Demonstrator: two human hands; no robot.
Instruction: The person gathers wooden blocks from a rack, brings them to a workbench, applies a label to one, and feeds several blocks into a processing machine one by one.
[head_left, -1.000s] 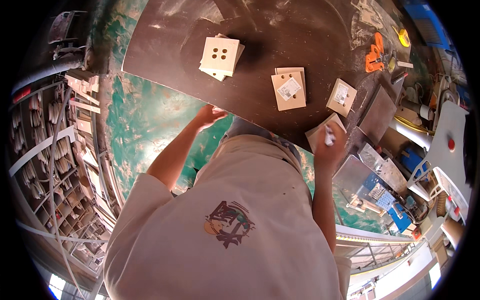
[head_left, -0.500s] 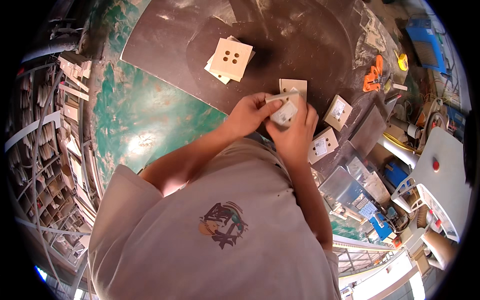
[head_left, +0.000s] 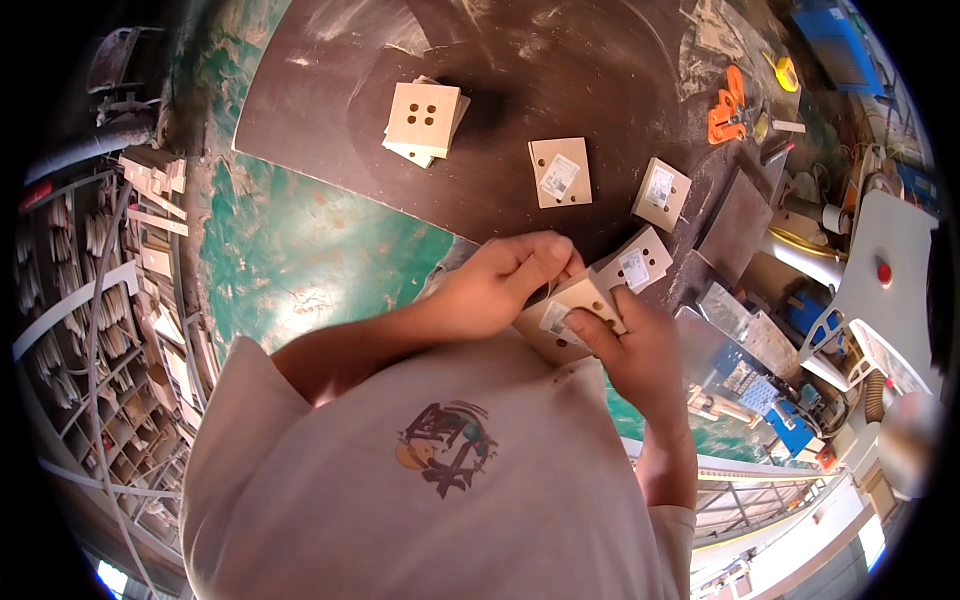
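Observation:
My right hand (head_left: 640, 345) grips a square light wooden block (head_left: 588, 298) with dark drilled holes and a white label; its thumb lies on the near face. The block is tilted close to my shirt. My left hand (head_left: 512, 282) is closed at the block's upper left edge, thumb and fingers pressed together; what is between them is hidden. Beyond my hands lies another labelled wooden block (head_left: 577, 190) on the dark table. To the right are a labelled block (head_left: 673, 205) and, just behind my right hand, one more labelled block (head_left: 650, 252).
Farther left on the dark table (head_left: 330, 120) a wooden square with four holes (head_left: 422, 118) tops a small stack. Orange clamps (head_left: 727, 108) and a yellow tape measure (head_left: 786, 73) lie at the far right. A wooden-strip rack (head_left: 90, 330) stands left, beyond the green floor (head_left: 300, 230).
Both hands have come nearer my body with the block, and it has turned. The labelled block beyond, partly covered before, now shows whole. The view has shifted slightly.

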